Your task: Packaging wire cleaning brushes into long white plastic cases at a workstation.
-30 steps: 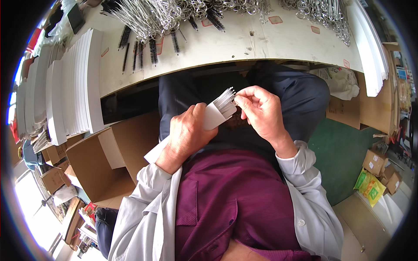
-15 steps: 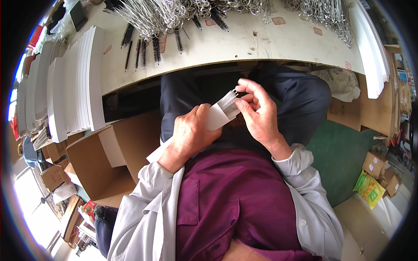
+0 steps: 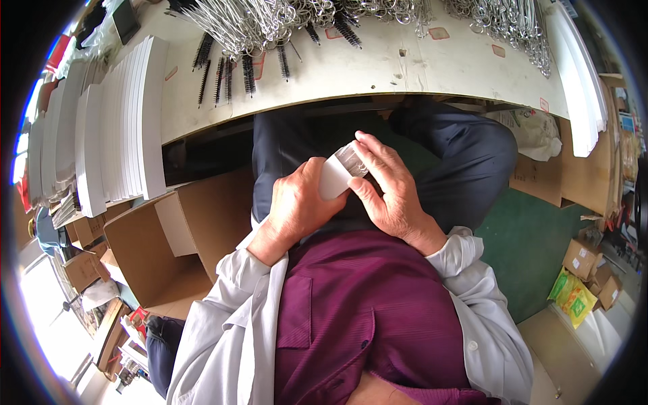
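Closest to me is my maroon shirt (image 3: 364,317) under a pale grey jacket, sleeves (image 3: 223,324) coming up from the lower edge. Off to my lower right, on the green floor (image 3: 533,250), lies a yellow-green packet (image 3: 569,295) beside small brown cartons (image 3: 586,260). On my left an open cardboard box (image 3: 169,236) stands with its flaps up.

Above my lap both hands meet. My left hand (image 3: 297,206) is curled tight around a small white paper sleeve (image 3: 333,179), fingers wrapped over its lower end. My right hand (image 3: 388,185) is closed on the sleeve's upper end, thumb and fingertips pinching where a bundle of thin metal wire pieces (image 3: 352,160) shows at the opening. The sleeve sits tilted between the two hands, over my dark trousers (image 3: 466,158), just short of the desk edge.

Farther out, the pale desk (image 3: 418,64) carries small black bottle brushes (image 3: 223,67) with wire handles, and behind them a heap of tangled silvery wire stems (image 3: 283,17). Small reddish rectangular labels (image 3: 439,32) are stuck on the desktop. At the left, stacks of white card sheets (image 3: 125,121) stand on edge; another white stack (image 3: 574,74) lies along the right end.
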The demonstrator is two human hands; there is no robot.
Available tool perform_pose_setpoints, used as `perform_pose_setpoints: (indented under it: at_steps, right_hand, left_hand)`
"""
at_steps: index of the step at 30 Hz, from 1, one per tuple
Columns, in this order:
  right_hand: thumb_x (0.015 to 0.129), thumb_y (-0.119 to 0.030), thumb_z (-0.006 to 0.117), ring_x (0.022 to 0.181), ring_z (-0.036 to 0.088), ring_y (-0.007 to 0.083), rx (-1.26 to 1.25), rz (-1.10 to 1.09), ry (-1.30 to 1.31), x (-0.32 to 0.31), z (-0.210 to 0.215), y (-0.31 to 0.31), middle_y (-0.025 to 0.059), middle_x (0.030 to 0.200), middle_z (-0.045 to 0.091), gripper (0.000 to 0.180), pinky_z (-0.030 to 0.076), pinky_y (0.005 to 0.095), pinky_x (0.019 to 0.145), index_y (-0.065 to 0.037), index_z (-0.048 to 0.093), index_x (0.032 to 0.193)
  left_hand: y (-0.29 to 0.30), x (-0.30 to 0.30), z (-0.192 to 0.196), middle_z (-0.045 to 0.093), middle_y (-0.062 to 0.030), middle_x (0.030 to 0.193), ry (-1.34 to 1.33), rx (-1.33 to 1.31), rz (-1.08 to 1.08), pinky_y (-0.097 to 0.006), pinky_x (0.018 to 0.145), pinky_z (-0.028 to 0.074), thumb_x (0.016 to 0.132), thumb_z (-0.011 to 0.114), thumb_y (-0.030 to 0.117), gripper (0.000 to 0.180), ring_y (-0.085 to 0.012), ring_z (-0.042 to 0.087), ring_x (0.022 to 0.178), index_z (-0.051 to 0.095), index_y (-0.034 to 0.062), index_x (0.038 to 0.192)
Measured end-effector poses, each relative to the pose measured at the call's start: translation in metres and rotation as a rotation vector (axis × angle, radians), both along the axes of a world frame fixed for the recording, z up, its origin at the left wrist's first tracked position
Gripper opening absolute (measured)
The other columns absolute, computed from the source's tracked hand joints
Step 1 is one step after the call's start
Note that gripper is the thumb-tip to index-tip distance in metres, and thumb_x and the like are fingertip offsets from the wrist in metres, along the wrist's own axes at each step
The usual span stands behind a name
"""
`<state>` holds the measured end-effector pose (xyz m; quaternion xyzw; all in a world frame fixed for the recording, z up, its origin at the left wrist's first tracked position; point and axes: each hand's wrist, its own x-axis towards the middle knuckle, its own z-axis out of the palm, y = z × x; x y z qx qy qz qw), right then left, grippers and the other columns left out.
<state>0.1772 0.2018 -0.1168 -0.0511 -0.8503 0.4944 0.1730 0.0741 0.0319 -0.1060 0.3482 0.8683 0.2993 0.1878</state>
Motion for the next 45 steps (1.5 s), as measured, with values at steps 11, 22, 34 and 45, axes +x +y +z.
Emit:
perform_pose_setpoints:
  at_steps: [11, 22, 34, 45]
  right_hand:
    - [0.099, -0.005, 0.061, 0.119, 0.066, 0.0371, -0.253, 0.092, -0.125, 0.009, -0.005, 0.004, 0.0249, 0.131, 0.065, 0.029, 0.054, 0.0386, 0.099, 0.003, 0.066, 0.127]
    - [0.105, 0.000, 0.052, 0.092, 0.073, 0.0186, -0.486, 0.038, -0.152, 0.010, 0.001, -0.003, 0.0170, 0.104, 0.076, 0.028, 0.058, 0.0303, 0.082, 0.002, 0.064, 0.129]
    - [0.099, -0.004, 0.064, 0.082, 0.077, 0.0307, -0.191, -0.085, -0.171, 0.007, -0.010, -0.007, 0.0215, 0.090, 0.075, 0.030, 0.059, 0.0335, 0.070, 0.005, 0.062, 0.127]
    - [0.101, -0.012, 0.065, 0.089, 0.076, 0.0355, -0.502, -0.160, -0.349, 0.007, 0.010, -0.011, 0.0232, 0.098, 0.076, 0.022, 0.061, 0.0372, 0.076, 0.006, 0.073, 0.110]
  left_hand:
    - [-0.003, 0.002, -0.008, 0.073, -0.0217, 0.106, -0.005, 0.113, 0.000, -0.043, 0.080, 0.061, 0.074, 0.090, 0.027, 0.070, -0.0373, 0.074, 0.094, 0.057, 0.0049, 0.132]
    - [0.001, 0.000, 0.002, 0.072, -0.0205, 0.112, -0.086, 0.141, -0.020, -0.043, 0.082, 0.061, 0.077, 0.089, 0.024, 0.077, -0.0385, 0.074, 0.098, 0.049, 0.0147, 0.142]
    - [0.005, 0.006, 0.000, 0.070, -0.0154, 0.116, -0.096, 0.086, -0.088, -0.043, 0.080, 0.062, 0.077, 0.085, 0.017, 0.066, -0.0367, 0.074, 0.098, 0.054, 0.0134, 0.136]
    - [0.006, 0.004, -0.006, 0.071, -0.0169, 0.109, -0.063, 0.073, -0.124, -0.045, 0.076, 0.061, 0.080, 0.083, 0.017, 0.061, -0.0386, 0.074, 0.092, 0.053, 0.0145, 0.133]
